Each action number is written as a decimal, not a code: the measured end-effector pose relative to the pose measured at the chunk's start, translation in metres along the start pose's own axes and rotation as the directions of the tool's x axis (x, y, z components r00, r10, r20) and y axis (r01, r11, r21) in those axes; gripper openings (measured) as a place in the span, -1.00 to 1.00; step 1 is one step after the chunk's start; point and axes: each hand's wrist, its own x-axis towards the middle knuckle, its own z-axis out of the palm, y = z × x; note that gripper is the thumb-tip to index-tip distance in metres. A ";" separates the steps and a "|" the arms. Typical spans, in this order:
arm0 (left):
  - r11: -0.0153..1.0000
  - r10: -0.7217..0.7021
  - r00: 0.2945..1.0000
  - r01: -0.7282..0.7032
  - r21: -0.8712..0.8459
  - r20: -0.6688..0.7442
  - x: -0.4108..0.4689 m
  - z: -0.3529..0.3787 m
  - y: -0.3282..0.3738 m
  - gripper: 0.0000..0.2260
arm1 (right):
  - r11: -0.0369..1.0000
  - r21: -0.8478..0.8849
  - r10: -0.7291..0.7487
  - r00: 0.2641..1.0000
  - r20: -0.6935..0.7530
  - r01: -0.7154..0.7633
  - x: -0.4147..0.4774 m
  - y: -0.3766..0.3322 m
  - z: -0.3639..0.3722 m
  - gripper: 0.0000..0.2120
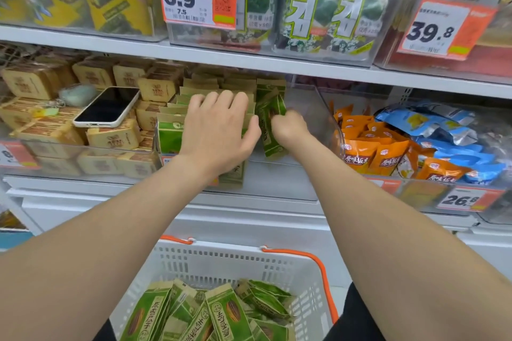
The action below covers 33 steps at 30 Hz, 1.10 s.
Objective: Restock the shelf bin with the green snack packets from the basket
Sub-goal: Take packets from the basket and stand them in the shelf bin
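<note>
Left hand: the left hand lies flat, its fingers straight and spread, and presses on the tops of the row of green packets; it holds nothing.
Right hand: the right hand has its fingers curled round the held packet, which stands tilted just right of the row.
Shelf bin: the clear shelf bin sits on the middle shelf. The row fills its left part, and the held packet is inside it.
Basket: the white basket with orange handles sits below the arms, with loose green packets piled in it.
Neighbours: a phone lies on the tan packs in the bin to the left. Orange packets are to the right.
</note>
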 end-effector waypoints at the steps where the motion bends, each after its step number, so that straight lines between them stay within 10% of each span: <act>1: 1.000 0.006 1.000 -0.006 0.013 -0.014 0.000 0.001 -0.001 -0.70 | 1.000 0.009 -0.006 1.000 0.022 0.005 0.003 -0.002 0.002 -0.49; 4: 0.998 0.046 0.998 -0.044 0.051 -0.040 -0.003 0.005 -0.003 -0.71 | 0.994 0.103 -0.041 0.999 -0.022 0.043 0.014 -0.001 0.010 -0.26; 11: 0.992 0.085 0.994 -0.078 0.099 -0.062 -0.006 0.010 -0.006 -0.71 | 0.935 0.345 0.054 0.926 -0.373 0.084 0.046 0.013 0.014 -0.75; 15: 0.992 0.075 0.995 -0.068 0.102 -0.069 -0.005 0.011 -0.004 -0.71 | 0.811 0.571 0.271 0.946 -0.180 -0.124 0.056 0.017 0.016 -0.82; 24: 0.994 0.069 0.995 -0.063 0.090 -0.071 -0.006 0.012 -0.003 -0.72 | 0.848 0.515 0.220 0.967 -0.130 -0.124 0.065 0.015 0.016 -0.90; 33: 0.995 0.063 0.996 -0.058 0.082 -0.067 -0.006 0.011 -0.003 -0.72 | 0.925 0.286 0.219 0.966 0.136 -0.250 0.070 0.010 0.037 -0.27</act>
